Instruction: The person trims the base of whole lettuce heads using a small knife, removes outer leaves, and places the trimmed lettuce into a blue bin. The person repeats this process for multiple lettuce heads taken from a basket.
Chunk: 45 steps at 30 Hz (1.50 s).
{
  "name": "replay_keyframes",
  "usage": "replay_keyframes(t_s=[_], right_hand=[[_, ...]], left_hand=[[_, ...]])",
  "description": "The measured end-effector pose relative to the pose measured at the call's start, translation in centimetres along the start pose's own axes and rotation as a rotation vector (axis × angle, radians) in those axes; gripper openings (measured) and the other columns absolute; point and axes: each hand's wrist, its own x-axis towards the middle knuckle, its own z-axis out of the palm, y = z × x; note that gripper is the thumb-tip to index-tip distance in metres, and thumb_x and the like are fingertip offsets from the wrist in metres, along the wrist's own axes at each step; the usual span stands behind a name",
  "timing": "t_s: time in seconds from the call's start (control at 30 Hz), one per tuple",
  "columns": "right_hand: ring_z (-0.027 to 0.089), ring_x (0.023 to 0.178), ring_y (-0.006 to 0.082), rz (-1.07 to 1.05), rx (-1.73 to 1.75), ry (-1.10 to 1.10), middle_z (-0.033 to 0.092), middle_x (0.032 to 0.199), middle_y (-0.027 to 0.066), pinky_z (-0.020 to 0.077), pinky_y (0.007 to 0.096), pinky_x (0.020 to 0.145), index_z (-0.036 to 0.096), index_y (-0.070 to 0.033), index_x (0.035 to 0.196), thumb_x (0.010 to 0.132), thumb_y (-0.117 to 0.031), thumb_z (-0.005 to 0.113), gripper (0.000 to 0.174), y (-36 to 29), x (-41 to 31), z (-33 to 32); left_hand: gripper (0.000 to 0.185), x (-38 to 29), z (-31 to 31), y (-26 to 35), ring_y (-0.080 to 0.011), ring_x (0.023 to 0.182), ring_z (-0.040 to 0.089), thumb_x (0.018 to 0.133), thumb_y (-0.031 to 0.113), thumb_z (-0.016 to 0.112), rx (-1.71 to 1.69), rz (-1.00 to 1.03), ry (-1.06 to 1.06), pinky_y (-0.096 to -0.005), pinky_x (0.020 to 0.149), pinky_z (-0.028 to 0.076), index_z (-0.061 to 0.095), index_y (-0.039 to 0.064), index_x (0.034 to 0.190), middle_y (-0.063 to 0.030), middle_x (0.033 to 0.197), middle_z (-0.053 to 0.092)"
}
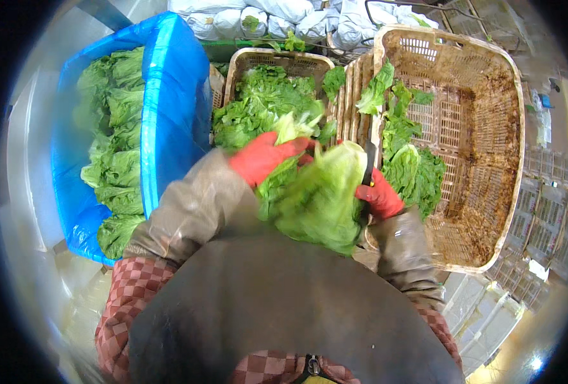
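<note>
A head of lettuce, blurred by motion, is in front of my apron, its pale cut base towards the upper right. My left hand, in a red glove, is at its leaves on the left, with loose pale leaves beside the fingers. In a red glove too, my right hand is at the lettuce's right side and grips a dark tool, apparently a knife. Loose green leaves fill a brown plastic crate beyond my left hand.
On the left, a crate lined with blue plastic film holds rows of lettuce heads. A large, dirty plastic basket with some leaves stands at the right. White wrapped bundles lie at the back.
</note>
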Motion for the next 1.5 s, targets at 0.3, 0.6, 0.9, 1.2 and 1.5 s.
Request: replay_keyframes(t_s=[0.3, 0.6, 0.9, 1.2, 1.5], right_hand=[[0.062, 0.104, 0.0167, -0.017, -0.217, 0.190, 0.068, 0.115, 0.0077, 0.0510, 0.0345, 0.086, 0.060, -0.006, 0.131, 0.089, -0.017, 0.071, 0.044, 1.5, 2.2, 4.8], [0.068, 0.093, 0.0230, -0.474, -1.468, 0.092, 0.070, 0.114, 0.0131, 0.0533, 0.0325, 0.083, 0.070, -0.014, 0.122, 0.086, -0.012, 0.073, 0.036, -10.4, 4.1, 13.1], [0.063, 0.109, 0.0209, 0.224, -0.808, 0.237, 0.068, 0.119, 0.0100, 0.0476, 0.0355, 0.095, 0.060, -0.008, 0.130, 0.089, -0.035, 0.072, 0.051, -3.6, 4.1, 4.1], [0.064, 0.103, 0.0198, -0.009, -0.846, 0.257, 0.066, 0.117, 0.0094, 0.0513, 0.0354, 0.087, 0.060, 0.000, 0.125, 0.094, -0.039, 0.063, 0.049, 3.3, 1.3, -0.8], [0.064, 0.104, 0.0190, -0.175, -0.574, 0.124, 0.066, 0.120, 0.0106, 0.0502, 0.0343, 0.094, 0.051, 0.003, 0.137, 0.088, -0.015, 0.071, 0.056, -6.7, 7.8, 17.2]], left_hand=[[0.088, -1.7, -3.6, 1.6, -0.0233, 0.143, 0.036, 0.086, 0.035, 0.076, 0.371, 0.379, -0.320, -0.0378, 0.116, 0.030, 0.028, 0.005, 0.154, -0.0125, 0.152, 0.043], [0.076, -2.2, -0.7, -1.2, -0.0190, 0.130, 0.049, 0.090, 0.036, 0.073, -0.459, 0.215, -0.577, -0.0376, 0.108, 0.040, 0.037, 0.006, 0.149, -0.0072, 0.141, 0.053], [0.068, -3.3, 1.0, -1.0, -0.0288, 0.108, 0.065, 0.094, 0.056, 0.058, 0.479, 0.512, -0.099, -0.0412, 0.089, 0.051, 0.049, 0.001, 0.133, -0.0166, 0.115, 0.067], [0.052, -3.3, -1.0, 10.4, -0.0401, 0.093, 0.062, 0.085, 0.052, 0.069, 1.154, 0.426, -0.083, -0.0471, 0.079, 0.050, 0.059, 0.006, 0.105, -0.0227, 0.095, 0.063], [0.126, -7.4, -2.1, 4.9, -0.0291, 0.142, 0.034, 0.060, 0.026, 0.095, -0.154, 0.821, 0.262, -0.0406, 0.117, 0.029, 0.016, 0.005, 0.157, -0.0162, 0.154, 0.036]])
